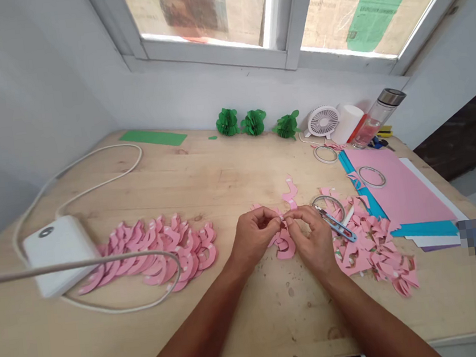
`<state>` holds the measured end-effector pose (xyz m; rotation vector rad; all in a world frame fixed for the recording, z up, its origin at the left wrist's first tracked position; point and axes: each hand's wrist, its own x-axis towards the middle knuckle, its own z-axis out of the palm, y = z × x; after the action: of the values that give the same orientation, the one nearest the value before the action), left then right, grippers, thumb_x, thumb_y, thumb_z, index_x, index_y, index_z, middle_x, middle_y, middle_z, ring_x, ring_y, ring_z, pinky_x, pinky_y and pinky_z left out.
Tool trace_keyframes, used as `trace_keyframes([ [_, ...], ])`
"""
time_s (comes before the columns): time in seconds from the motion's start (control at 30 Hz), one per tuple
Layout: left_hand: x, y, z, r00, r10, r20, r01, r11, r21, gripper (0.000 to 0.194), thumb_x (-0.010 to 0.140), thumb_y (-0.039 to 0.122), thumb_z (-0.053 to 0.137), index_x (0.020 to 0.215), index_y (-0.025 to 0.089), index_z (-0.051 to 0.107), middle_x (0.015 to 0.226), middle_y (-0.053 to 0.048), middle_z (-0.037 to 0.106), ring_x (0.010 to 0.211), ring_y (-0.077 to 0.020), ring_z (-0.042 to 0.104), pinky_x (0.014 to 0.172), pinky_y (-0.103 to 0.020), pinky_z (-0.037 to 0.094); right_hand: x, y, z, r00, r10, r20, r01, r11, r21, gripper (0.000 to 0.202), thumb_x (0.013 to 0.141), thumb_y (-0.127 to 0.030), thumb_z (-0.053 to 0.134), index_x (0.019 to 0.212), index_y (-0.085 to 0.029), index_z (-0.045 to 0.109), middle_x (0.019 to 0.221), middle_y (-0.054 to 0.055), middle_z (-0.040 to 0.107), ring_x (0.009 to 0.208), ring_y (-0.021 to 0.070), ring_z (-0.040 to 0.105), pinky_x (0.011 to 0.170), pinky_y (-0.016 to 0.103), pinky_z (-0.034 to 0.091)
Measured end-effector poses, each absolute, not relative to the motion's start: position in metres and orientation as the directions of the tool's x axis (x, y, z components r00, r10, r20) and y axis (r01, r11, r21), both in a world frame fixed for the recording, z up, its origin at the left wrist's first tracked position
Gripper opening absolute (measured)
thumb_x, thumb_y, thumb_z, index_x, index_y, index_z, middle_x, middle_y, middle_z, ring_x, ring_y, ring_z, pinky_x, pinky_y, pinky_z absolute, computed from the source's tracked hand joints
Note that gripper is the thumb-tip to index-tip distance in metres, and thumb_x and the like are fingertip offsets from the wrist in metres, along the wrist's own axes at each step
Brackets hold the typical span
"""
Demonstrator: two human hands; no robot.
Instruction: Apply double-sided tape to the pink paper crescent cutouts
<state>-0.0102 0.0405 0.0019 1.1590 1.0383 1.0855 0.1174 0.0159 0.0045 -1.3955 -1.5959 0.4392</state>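
Observation:
My left hand and my right hand meet over the middle of the wooden table, thumbs and index fingers pinched close together. Between the fingertips is a small bit of pink paper, mostly hidden. Curved pink paper pieces lie just below and between the hands, and another curved pink piece lies beyond them. Beside my right hand are a blue cutter and a roll of tape, at the edge of a heap of pink scraps. To the left lies a pile of curved pink pieces.
A white power bank with a looping white cable sits at the left. Green paper balls, a small fan and a glass bottle stand along the back. Pink sheets lie at the right.

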Motion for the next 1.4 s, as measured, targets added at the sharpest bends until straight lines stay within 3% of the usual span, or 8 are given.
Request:
trace_keyframes([
  [0.5,-0.012,0.039,0.002,0.152,0.988,0.010,-0.053,-0.002,0.999,0.009,0.066,0.021,0.060,0.062,0.013,0.061,0.060,-0.002,0.060,0.058,-0.0133,0.056,0.056,-0.023,0.046,0.116,0.013,0.006,0.086,0.867,0.490,0.635,0.332,-0.697,0.015,0.077,-0.018,0.049,0.077,-0.022,0.063,0.075,0.003,0.065,0.076,0.0198,0.056,0.072,0.035,0.042],
  [0.77,-0.013,0.039,0.002,0.144,0.990,0.007,-0.054,0.001,0.999,0.009,0.067,0.021,0.059,0.061,0.014,0.059,0.059,-0.001,0.058,0.058,-0.0130,0.055,0.057,-0.023,0.045,0.116,0.011,0.008,0.166,0.869,0.467,0.596,0.289,-0.749,0.014,0.077,-0.020,0.049,0.077,-0.021,0.063,0.077,0.004,0.064,0.078,0.0192,0.057,0.074,0.034,0.043],
  [0.9,-0.014,0.040,0.005,0.149,0.989,-0.011,-0.096,0.025,0.995,0.009,0.067,0.022,0.060,0.062,0.015,0.059,0.061,-0.001,0.058,0.060,-0.0135,0.056,0.059,-0.024,0.046,0.115,0.013,0.003,0.249,0.887,0.388,0.471,0.239,-0.849,0.010,0.076,-0.023,0.051,0.082,-0.019,0.059,0.081,0.004,0.062,0.079,0.0180,0.056,0.074,0.033,0.044],
  [1.1,-0.012,0.039,0.012,0.149,0.988,-0.051,-0.170,0.076,0.982,0.009,0.067,0.023,0.061,0.062,0.015,0.060,0.060,-0.001,0.059,0.059,-0.0129,0.056,0.056,-0.022,0.046,0.113,0.019,-0.001,0.321,0.934,0.160,0.073,0.144,-0.987,0.029,0.076,-0.027,0.053,0.103,-0.018,0.050,0.079,0.002,0.061,0.073,0.0150,0.057,0.069,0.030,0.046],
  [1.27,-0.008,0.038,0.009,0.192,0.980,-0.046,-0.214,0.087,0.973,0.011,0.066,0.024,0.064,0.063,0.014,0.062,0.062,-0.002,0.060,0.061,-0.0134,0.057,0.060,-0.024,0.048,0.113,0.020,-0.002,0.173,0.982,0.076,0.059,0.067,-0.996,0.016,0.076,-0.031,0.056,0.074,-0.016,0.059,0.070,0.001,0.060,0.066,0.0135,0.054,0.062,0.026,0.044],
  [1.4,-0.006,0.038,0.007,0.195,0.979,-0.062,-0.209,0.103,0.973,0.011,0.067,0.024,0.064,0.063,0.013,0.062,0.061,-0.002,0.061,0.061,-0.0129,0.057,0.060,-0.024,0.046,0.113,0.020,-0.006,0.195,0.979,0.063,0.053,0.053,-0.997,0.014,0.074,-0.030,0.058,0.072,-0.016,0.058,0.067,0.000,0.059,0.062,0.0123,0.052,0.060,0.025,0.042],
])
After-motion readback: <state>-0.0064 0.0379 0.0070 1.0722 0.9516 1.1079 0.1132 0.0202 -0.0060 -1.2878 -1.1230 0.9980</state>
